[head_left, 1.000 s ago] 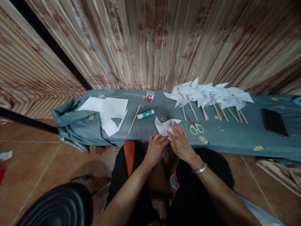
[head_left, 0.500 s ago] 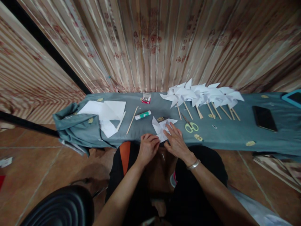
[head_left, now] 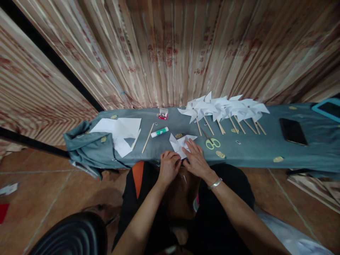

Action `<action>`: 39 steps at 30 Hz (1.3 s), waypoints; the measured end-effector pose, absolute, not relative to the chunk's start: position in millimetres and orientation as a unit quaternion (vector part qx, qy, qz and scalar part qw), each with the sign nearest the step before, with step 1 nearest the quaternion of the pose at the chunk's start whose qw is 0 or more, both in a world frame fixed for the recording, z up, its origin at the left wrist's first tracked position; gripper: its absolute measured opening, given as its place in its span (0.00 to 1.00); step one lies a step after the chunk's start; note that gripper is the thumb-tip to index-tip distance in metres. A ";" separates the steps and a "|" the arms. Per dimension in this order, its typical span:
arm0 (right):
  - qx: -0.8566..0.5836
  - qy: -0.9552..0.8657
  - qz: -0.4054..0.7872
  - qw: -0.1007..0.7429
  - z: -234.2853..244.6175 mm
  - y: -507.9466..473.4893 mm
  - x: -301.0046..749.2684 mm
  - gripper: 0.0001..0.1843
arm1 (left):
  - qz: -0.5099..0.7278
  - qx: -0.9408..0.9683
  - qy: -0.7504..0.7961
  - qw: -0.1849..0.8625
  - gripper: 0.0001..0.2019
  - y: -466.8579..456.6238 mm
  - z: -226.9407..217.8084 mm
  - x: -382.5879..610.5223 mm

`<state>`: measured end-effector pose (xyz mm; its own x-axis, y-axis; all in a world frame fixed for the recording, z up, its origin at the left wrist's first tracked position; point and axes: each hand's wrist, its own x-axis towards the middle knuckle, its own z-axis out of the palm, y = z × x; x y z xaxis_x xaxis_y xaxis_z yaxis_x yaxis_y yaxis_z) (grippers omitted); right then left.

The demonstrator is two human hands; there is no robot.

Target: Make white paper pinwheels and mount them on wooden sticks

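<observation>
A white paper pinwheel [head_left: 178, 143], partly folded and without a stick, lies at the front edge of the cloth-covered table. At its lower left corner, my left hand [head_left: 169, 165] pinches the paper with curled fingers. My right hand [head_left: 196, 160] rests over its right side, fingers bent and pressing on the folds; the fingertips partly hide the paper. Just right of it lie scissors [head_left: 212, 143] with light green handles. A green and white glue stick [head_left: 159, 132] and a thin wooden stick [head_left: 147, 138] lie to the left.
Finished white pinwheels [head_left: 225, 107] on wooden sticks lie in a row at the back. A small red box of pins [head_left: 163, 114], white paper sheets [head_left: 124, 129], a black phone [head_left: 293, 131] and a blue-edged device [head_left: 329, 109] also lie on the table. A black stool [head_left: 71, 235] stands at lower left.
The view has shifted slightly. Both hands stay at the paper in nearly the same pose, and the things on the table keep their places.
</observation>
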<state>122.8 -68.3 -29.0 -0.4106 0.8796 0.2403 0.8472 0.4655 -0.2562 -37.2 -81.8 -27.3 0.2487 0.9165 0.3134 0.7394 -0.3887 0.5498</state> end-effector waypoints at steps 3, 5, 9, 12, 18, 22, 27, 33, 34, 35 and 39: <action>-0.514 -0.837 0.043 0.183 -27.3 -67.3 121.3 0.25 | 0.319 0.757 0.546 0.165 0.05 -80.9 -23.3 -37.3; -0.512 -0.836 0.040 0.193 -26.6 -66.2 119.9 0.23 | 0.351 0.731 0.557 0.182 0.08 -82.7 -21.6 -40.0; -0.513 -0.832 0.031 0.209 -28.7 -62.2 118.3 0.19 | 0.464 0.629 0.562 0.270 0.18 -93.7 -23.8 -49.6; -0.522 -0.823 0.034 0.221 -33.6 -58.4 119.1 0.20 | 0.541 0.469 0.557 0.421 0.19 -103.0 -27.6 -51.6; -0.540 -0.800 0.066 0.255 -39.2 -55.1 121.4 0.24 | 0.556 0.137 0.412 0.708 0.16 -97.9 -20.4 -39.5; -0.543 -0.790 0.081 0.273 -36.5 -56.4 120.8 0.24 | 0.523 0.072 0.380 0.760 0.16 -80.7 -15.9 -37.5; -0.524 -0.802 0.075 0.278 -32.7 -60.2 116.5 0.24 | 0.499 0.044 0.355 0.789 0.22 -65.5 -18.0 -40.1; -0.505 -0.822 0.028 0.260 -23.4 -67.5 110.8 0.22 | 0.488 0.086 0.341 0.799 0.17 -57.3 -14.8 -45.6; -0.503 -0.826 0.022 0.253 -20.7 -68.8 110.0 0.21 | 0.492 0.102 0.340 0.795 0.16 -55.4 -14.0 -46.7; -0.502 -0.829 0.018 0.247 -17.8 -69.9 109.1 0.20 | 0.498 0.117 0.337 0.791 0.15 -53.3 -13.1 -47.8; -0.498 -0.833 0.005 0.242 -7.9 -72.0 106.3 0.34 | 0.515 0.177 0.330 0.771 0.16 -42.6 -6.5 -51.1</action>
